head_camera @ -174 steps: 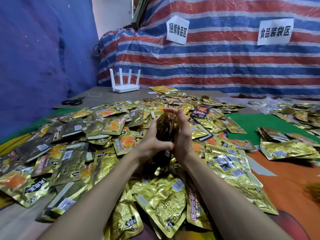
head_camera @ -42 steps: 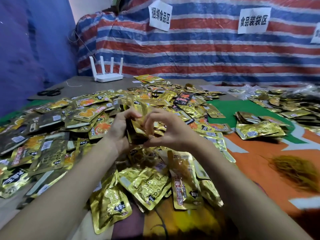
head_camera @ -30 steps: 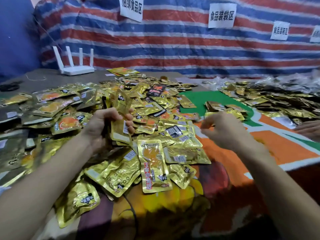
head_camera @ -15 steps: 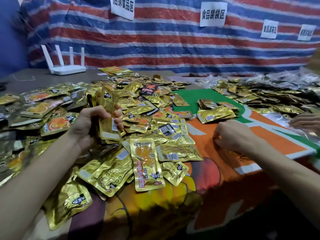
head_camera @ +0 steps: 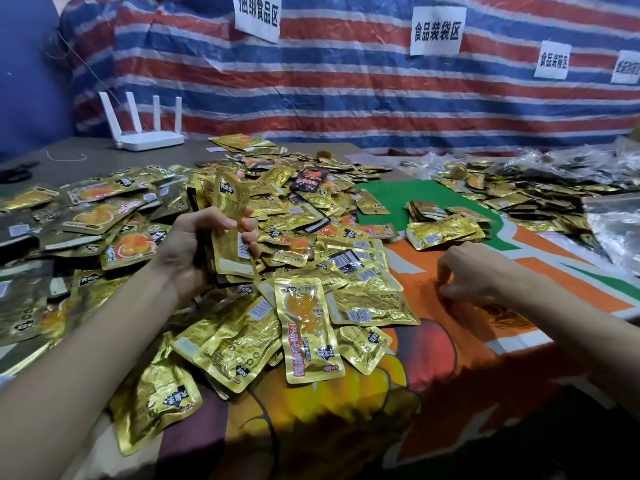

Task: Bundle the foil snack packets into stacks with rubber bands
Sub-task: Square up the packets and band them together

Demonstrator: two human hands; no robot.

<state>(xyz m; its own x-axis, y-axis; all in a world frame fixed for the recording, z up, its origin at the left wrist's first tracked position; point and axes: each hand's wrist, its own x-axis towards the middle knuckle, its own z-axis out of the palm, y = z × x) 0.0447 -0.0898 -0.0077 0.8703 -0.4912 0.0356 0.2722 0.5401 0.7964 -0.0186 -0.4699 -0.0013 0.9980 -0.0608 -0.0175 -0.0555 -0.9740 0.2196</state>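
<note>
Striped tarpaulin [head_camera: 346, 98] is backing the worktop [head_camera: 433, 341]; left hand [head_camera: 194, 251] is gripping a packet stack [head_camera: 230, 237]; right hand [head_camera: 481, 275] is curling downward, grasp unclear.

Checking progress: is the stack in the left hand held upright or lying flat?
Upright: the left hand grips the stack on end, top edge above the loose packets.

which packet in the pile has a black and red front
The black packet at the far side of the pile, beyond the stack in the left hand: red lettering on black, while its neighbours are gold foil.
</note>
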